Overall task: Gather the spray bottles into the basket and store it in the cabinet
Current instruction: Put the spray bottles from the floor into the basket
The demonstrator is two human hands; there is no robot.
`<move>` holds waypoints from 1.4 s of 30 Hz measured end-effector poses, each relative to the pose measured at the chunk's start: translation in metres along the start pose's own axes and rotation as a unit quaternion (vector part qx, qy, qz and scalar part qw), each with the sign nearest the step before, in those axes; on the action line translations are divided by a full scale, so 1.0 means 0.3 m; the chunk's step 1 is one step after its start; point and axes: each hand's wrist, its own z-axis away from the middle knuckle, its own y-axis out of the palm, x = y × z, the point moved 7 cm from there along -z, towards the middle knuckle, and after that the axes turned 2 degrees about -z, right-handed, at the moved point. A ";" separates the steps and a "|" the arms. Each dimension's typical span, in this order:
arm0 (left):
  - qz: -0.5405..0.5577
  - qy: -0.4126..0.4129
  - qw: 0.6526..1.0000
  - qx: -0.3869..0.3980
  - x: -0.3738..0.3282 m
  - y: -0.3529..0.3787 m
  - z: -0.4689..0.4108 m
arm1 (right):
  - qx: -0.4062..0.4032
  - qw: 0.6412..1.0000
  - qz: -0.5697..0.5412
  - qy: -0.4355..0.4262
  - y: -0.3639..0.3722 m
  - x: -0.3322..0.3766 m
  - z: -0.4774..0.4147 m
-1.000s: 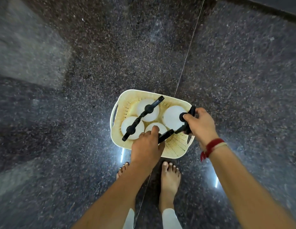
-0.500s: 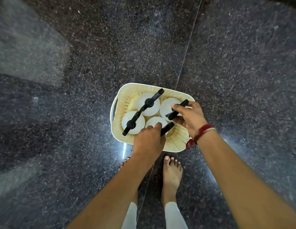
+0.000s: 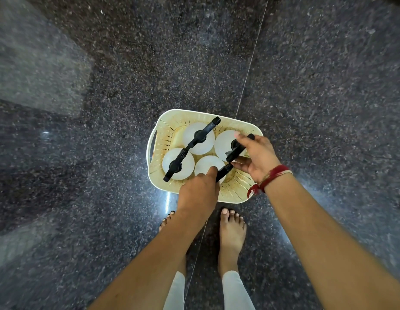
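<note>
A cream perforated basket [image 3: 163, 133] stands on the dark floor in front of my feet. Several white spray bottles with black trigger heads stand upright inside it. My left hand [image 3: 198, 193] grips the black head of the near bottle [image 3: 207, 164] at the basket's front. My right hand [image 3: 255, 157] is closed around the black head of the right bottle [image 3: 223, 142], thumb on top. The two left bottles [image 3: 198, 137], [image 3: 177, 163] stand untouched. No cabinet is in view.
The floor [image 3: 317, 86] is dark speckled polished stone with a thin seam running from the top toward the basket. My bare feet [image 3: 231, 229] stand just behind the basket. A paler patch of floor lies at the far left.
My right hand has turned the right bottle's black head and shifted its grip, palm now more open toward me. The left hand has stayed on the near bottle's head. The basket has not moved.
</note>
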 end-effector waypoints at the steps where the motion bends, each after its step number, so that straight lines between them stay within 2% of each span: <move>1: 0.002 -0.001 1.000 -0.001 0.001 0.000 0.000 | -0.003 1.000 0.024 -0.011 0.011 0.004 0.003; 5: 0.002 0.003 1.000 -0.005 0.001 -0.001 0.003 | -0.060 0.983 0.156 -0.074 0.009 0.054 0.005; 7: 0.003 0.003 1.000 -0.005 0.002 -0.001 0.003 | -0.068 0.933 0.315 -0.161 0.004 0.121 0.016; 9: 0.001 0.007 1.000 -0.005 0.003 -0.002 -0.002 | -0.056 0.839 0.473 -0.262 0.021 0.186 0.047; 11: -0.007 0.011 1.000 -0.005 0.005 -0.001 -0.007 | -0.005 0.750 0.568 -0.339 0.066 0.227 0.086; 13: -0.012 0.010 1.000 -0.003 0.008 0.002 -0.008 | 0.059 0.653 0.655 -0.376 0.113 0.234 0.112; 16: -0.029 0.009 1.000 0.006 0.005 0.009 -0.002 | 0.102 0.471 0.777 -0.406 0.156 0.206 0.133; 17: -0.037 0.011 0.999 0.008 0.002 0.010 0.000 | 0.115 0.423 0.796 -0.418 0.163 0.189 0.137; 18: -0.043 0.014 0.999 0.009 -0.001 0.011 0.001 | 0.130 0.388 0.807 -0.426 0.166 0.170 0.139; 20: -0.057 0.020 0.998 0.008 -0.007 0.011 -0.002 | 0.150 0.349 0.819 -0.430 0.160 0.132 0.128; 23: -0.076 0.020 0.997 0.004 -0.012 0.010 -0.012 | 0.142 0.345 0.820 -0.435 0.144 0.114 0.103; 29: -0.071 0.015 0.997 -0.003 -0.020 0.007 -0.026 | 0.110 0.385 0.797 -0.452 0.117 0.143 0.076; 32: -0.070 0.019 0.997 -0.007 -0.015 0.004 -0.025 | 0.111 0.431 0.784 -0.433 0.103 0.170 0.058; 33: -0.071 0.020 0.997 -0.007 -0.014 0.004 -0.023 | 0.113 0.436 0.781 -0.432 0.101 0.172 0.055; 38: -0.065 0.017 0.998 -0.016 -0.017 -0.001 -0.023 | 0.119 0.416 0.778 -0.455 0.120 0.152 0.060; 42: -0.054 0.002 0.998 -0.025 -0.008 -0.002 -0.020 | 0.110 0.444 0.767 -0.450 0.107 0.152 0.053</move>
